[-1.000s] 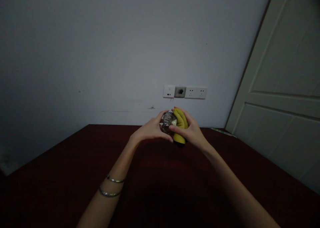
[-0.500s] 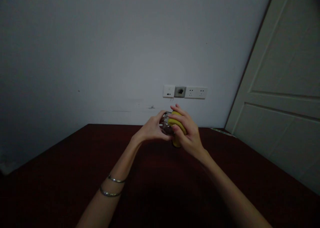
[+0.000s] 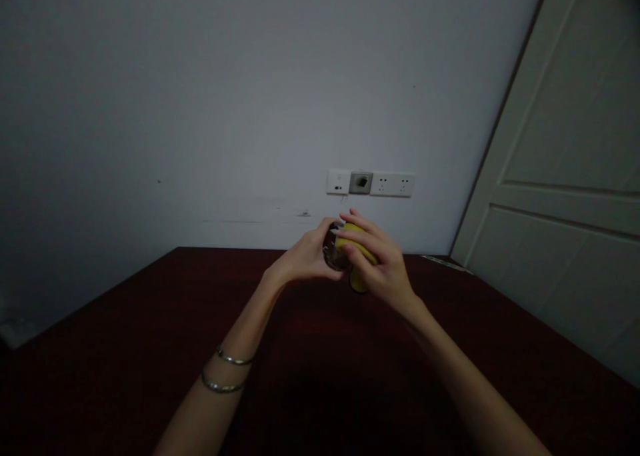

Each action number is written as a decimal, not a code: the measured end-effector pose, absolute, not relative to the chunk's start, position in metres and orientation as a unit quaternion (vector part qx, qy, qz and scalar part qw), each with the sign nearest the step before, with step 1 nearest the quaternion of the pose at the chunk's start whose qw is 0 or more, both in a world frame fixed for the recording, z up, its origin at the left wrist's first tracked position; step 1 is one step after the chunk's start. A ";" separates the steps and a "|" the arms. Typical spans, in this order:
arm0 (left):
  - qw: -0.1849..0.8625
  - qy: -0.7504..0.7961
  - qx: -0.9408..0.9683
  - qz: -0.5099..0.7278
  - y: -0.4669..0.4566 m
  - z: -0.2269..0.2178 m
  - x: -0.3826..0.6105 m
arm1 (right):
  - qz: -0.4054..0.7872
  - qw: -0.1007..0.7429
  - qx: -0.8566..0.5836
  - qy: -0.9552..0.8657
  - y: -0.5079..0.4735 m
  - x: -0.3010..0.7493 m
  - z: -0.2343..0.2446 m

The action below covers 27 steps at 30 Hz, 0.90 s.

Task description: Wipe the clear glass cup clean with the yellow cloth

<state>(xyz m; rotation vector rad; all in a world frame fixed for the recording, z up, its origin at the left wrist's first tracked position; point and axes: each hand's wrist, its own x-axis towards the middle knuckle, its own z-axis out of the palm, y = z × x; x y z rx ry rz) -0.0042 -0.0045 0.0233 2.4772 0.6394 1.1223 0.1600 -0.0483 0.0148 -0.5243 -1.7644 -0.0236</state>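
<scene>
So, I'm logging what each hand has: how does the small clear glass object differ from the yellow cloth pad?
The small clear glass object is see-through and glints; the yellow cloth pad is opaque and dull. The glass sits in the left hand; the pad is wrapped by the right hand. Both are held together over the dark red table.

Yellow against dark red.
The cloth was plain yellow, the glass clear, the table dark red-brown, the wall pale grey, the door cream, the bangles silver.
</scene>
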 end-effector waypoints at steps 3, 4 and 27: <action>0.192 0.225 0.870 0.394 -0.003 0.022 -0.004 | -0.025 0.585 -0.219 -0.781 -0.050 0.157 0.014; 0.194 0.221 0.870 0.395 -0.003 0.022 -0.003 | -0.014 0.594 -0.224 -0.773 -0.048 0.157 0.014; 0.262 0.174 0.851 0.420 -0.006 0.016 0.003 | 0.152 0.673 -0.255 -0.677 -0.034 0.162 0.018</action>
